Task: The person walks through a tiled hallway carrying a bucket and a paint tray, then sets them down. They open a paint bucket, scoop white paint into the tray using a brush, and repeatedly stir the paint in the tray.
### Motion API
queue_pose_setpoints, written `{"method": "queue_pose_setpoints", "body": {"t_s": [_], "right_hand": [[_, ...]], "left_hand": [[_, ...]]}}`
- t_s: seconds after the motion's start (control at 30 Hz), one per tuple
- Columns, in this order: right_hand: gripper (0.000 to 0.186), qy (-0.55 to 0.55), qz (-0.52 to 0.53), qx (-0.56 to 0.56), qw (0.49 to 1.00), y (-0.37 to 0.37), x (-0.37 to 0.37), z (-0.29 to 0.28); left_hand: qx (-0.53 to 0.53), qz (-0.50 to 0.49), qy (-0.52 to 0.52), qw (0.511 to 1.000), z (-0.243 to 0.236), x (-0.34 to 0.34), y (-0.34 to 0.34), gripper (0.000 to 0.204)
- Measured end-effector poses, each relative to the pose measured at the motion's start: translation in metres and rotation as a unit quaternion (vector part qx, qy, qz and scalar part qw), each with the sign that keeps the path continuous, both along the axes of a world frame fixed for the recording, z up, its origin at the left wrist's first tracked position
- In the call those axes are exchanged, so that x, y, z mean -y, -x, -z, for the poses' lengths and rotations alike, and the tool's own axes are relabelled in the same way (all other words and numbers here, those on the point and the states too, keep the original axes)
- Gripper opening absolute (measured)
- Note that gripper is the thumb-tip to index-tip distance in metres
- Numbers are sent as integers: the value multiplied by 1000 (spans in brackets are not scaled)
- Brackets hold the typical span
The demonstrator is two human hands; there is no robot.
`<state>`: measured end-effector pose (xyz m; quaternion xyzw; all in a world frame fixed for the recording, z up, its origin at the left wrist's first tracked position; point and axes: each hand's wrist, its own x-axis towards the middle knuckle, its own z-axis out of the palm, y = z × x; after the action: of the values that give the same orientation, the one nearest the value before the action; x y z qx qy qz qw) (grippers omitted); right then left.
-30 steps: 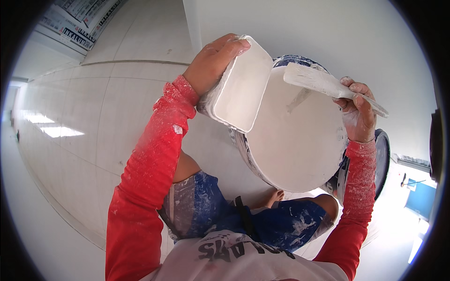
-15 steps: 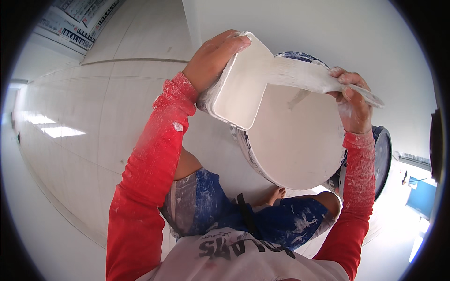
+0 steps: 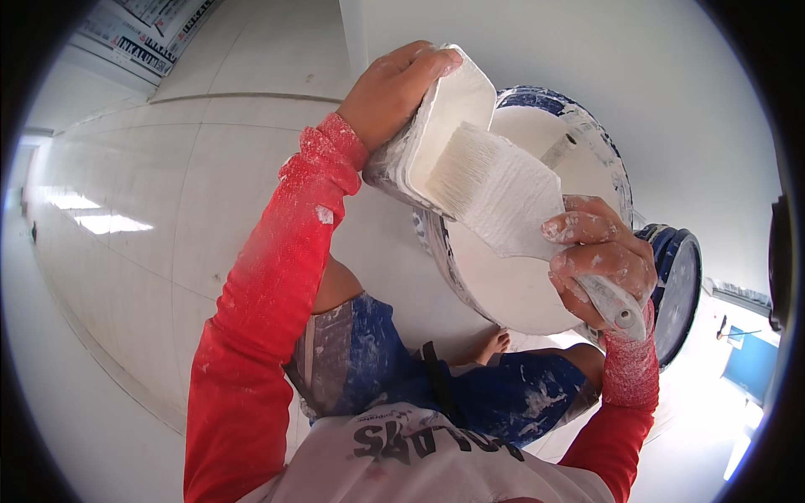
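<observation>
My left hand (image 3: 401,94) grips a rectangular, white-smeared tub (image 3: 394,168) by its upper edge, thumb over the rim. The tub is tilted, its mouth facing me, with white paint coating the inside. In my right hand (image 3: 605,251) is a wide paintbrush (image 3: 516,199), fingers wrapped round its handle, white-coated bristles reaching into the tub's mouth. Below both stands a large round bucket (image 3: 619,163) with a blue, paint-spattered rim, holding white paint (image 3: 503,281). A stick-like piece (image 3: 558,151) pokes out of that paint near the far right side; its lower part is hidden.
A second blue-rimmed bucket (image 3: 677,289) stands to the right of the first. Behind them rises a white wall (image 3: 637,75). Printed cartons or packs (image 3: 142,38) lie at the far left, on pale floor tiles (image 3: 142,285). My bare foot (image 3: 496,342) is close to the bucket.
The brush has swung round, its handle now lower and nearer me, its flat side showing and its bristles in the tub. The tub has shifted slightly up and tilted more.
</observation>
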<state>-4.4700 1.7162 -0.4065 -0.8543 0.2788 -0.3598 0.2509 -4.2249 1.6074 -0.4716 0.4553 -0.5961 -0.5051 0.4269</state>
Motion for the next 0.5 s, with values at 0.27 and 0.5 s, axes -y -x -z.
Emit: {"method": "queue_pose_setpoints", "body": {"t_s": [0.27,0.5], "right_hand": [[22,-94,-23,-17,995,34,-17,-28],[23,-189,111,-113,969,42,15,11]], "left_hand": [[92,45,101,990,3,3,-8,21],[62,76,118,988,7,7,-8,22]]}}
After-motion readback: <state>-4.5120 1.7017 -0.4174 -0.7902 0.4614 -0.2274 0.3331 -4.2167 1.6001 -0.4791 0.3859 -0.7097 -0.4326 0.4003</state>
